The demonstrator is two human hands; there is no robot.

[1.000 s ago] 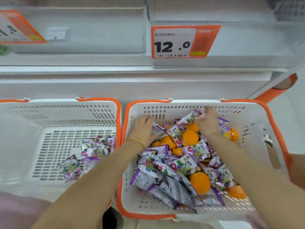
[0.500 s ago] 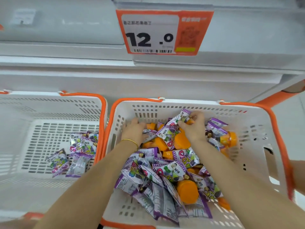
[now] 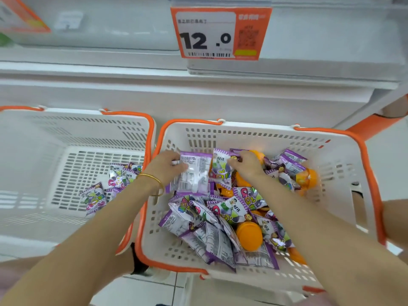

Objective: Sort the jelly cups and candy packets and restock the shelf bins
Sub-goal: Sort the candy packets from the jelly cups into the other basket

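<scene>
Head view: the left hand (image 3: 164, 167) is gripping a purple candy packet (image 3: 194, 173), back side up, above the far end of the right basket (image 3: 242, 138). The right hand (image 3: 248, 165) is pinching a second packet (image 3: 220, 167) alongside. Orange jelly cups (image 3: 249, 237) are lying mixed with packets inside that basket. A few loose packets (image 3: 119, 175) are sitting in the left basket (image 3: 77, 133) just beside it.

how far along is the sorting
Early. Done: a few candy packets lie in the left basket. In hand: the left hand and right hand each hold a packet. Left: the mixed packets and orange jelly cups in the right basket, then shelf restocking.
</scene>
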